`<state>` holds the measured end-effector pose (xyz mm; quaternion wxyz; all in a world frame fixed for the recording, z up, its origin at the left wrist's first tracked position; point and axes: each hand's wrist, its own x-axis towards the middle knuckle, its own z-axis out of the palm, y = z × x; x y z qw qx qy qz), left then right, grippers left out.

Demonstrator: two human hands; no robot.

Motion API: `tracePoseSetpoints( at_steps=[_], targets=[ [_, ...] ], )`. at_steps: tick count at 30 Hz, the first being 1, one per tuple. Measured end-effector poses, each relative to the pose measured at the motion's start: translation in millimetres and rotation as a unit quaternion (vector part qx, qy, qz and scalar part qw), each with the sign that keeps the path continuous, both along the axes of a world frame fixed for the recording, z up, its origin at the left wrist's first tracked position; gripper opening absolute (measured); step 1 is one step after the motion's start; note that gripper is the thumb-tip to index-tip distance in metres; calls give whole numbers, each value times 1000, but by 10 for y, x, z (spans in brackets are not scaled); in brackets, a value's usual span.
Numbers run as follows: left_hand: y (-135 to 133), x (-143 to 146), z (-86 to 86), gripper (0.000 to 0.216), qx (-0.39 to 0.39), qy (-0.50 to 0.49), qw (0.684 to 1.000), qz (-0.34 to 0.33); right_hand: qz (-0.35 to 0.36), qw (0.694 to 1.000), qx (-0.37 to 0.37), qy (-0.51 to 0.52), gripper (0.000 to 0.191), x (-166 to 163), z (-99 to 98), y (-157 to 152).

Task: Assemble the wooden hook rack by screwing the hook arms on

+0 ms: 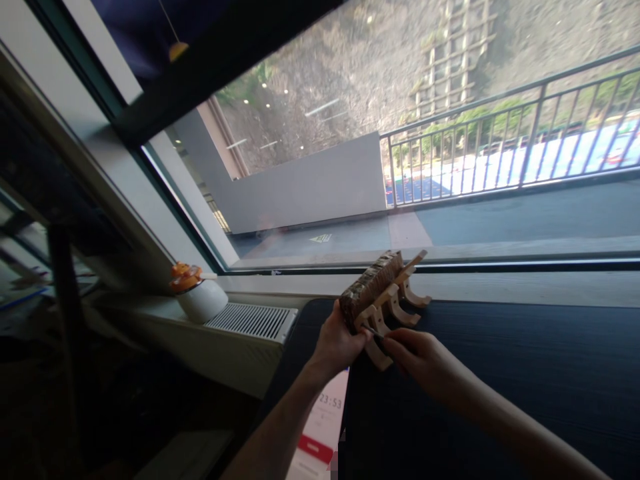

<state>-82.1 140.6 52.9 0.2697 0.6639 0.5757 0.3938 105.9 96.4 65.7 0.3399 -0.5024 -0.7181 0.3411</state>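
Note:
My left hand is closed around the near end of a bark-covered wooden rack. The rack is held tilted over the dark table. Several pale curved wooden hooks stick out along its right side, and a narrow wooden strip rises past its far end. My right hand pinches a thin dark rod-like tool. Its tip points at the base of the nearest hook, beside my left thumb. My fingers hide the handle, so the exact kind of tool does not show.
A lit screen reading 23:53 lies under my left forearm. The dark table reaches the window sill. On the left ledge, a white pot-like object with an orange top stands beside a vent grille.

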Motion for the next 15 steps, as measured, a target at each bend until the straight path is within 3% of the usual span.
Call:
tracePoseSetpoints(
  at_steps=[2, 5, 11, 15],
  targets=[
    [-7, 0, 17, 50, -3, -3, 1000, 0, -9, 1000, 7, 18, 38, 20, 23, -33],
    [-10, -7, 38, 49, -3, -16, 1000, -5, -20, 999, 45, 12, 55, 67, 76, -103],
    [19, -15, 31, 51, -3, -69, 997, -21, 12, 967, 219, -127, 39, 87, 126, -157],
    [49, -21, -1, 47, 3, -78, 997, -10, -3, 960, 231, -161, 28, 21, 96, -174]
  ],
)
